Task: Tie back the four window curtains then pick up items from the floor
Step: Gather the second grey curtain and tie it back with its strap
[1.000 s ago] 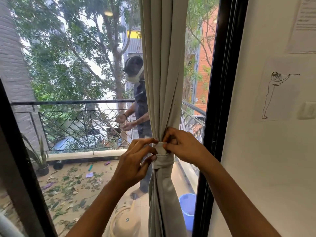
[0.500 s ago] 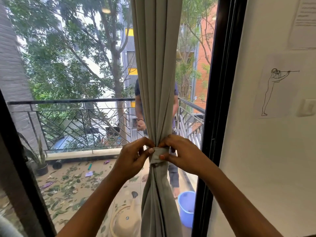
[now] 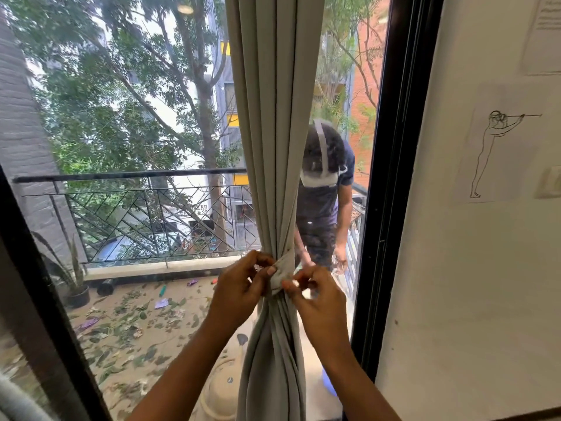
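Hands lowered slightly, left hand (image 3: 243,287), right hand (image 3: 318,299) pinching tieback (image 3: 283,273)

Both hands crowded the gathered curtain (image 3: 274,177), the left hand (image 3: 239,291) and right hand (image 3: 318,302) pinching the tie band (image 3: 283,273) from either side. Tight on the right: the black window frame (image 3: 385,177) stood just beside that wrist. Leftward, open room in front of the glass pane (image 3: 136,177), which blocked any reach outward
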A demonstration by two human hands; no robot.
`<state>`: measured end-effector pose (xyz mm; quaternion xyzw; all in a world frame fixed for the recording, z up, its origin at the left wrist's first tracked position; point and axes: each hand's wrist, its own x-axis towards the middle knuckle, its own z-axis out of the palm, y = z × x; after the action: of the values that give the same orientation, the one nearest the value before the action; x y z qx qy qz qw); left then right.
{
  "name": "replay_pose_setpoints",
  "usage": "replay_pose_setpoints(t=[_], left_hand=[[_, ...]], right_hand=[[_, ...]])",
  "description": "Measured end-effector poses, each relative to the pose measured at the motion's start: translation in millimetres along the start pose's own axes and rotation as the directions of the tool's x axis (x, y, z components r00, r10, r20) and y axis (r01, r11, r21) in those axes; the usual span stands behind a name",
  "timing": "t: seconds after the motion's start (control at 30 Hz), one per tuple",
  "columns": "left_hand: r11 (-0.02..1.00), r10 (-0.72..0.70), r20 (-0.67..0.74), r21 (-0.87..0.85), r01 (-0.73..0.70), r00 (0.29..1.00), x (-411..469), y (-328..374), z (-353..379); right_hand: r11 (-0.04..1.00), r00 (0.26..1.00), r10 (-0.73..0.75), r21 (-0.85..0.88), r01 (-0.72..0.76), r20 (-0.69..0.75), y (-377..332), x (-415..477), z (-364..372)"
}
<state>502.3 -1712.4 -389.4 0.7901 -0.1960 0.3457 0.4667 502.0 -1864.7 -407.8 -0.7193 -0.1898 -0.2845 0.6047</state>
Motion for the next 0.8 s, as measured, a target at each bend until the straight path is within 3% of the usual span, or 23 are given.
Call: replay_pose_setpoints(t=[0.07, 0.2, 0.4, 0.63, 0.8], left_hand=[[1.0, -0.004, -0.027, 0.0, 0.004, 1.0, 0, -2, -1], [0.998, 0.057, 0.006, -0.007, -0.057, 0.998, 9, -3, -8], [0.952, -0.175, 0.125, -0.233, 0.2, 0.977, 14, -9, -14], [0.918, -0.171, 0.276, -0.304, 0.255, 0.946, 18, -7, -19], [0.933, -0.147, 0.307, -0.272, 0.235, 0.94, 18, -8, -16]], right_hand=[[0.999, 0.997, 0.018, -0.028, -0.016, 0.075, 7, -5, 3], [0.988, 0.998, -0.022, -0.151, 0.03, 0.056, 7, 3, 9], [0.995, 1.0, -0.003, -0.096, 0.005, 0.023, 14, -7, 26], [0.976, 0.981, -0.187, -0.121, 0.179, -0.057, 22, -17, 35], [0.971, 0.972, -0.218, -0.117, 0.207, -0.092, 25, -12, 36]])
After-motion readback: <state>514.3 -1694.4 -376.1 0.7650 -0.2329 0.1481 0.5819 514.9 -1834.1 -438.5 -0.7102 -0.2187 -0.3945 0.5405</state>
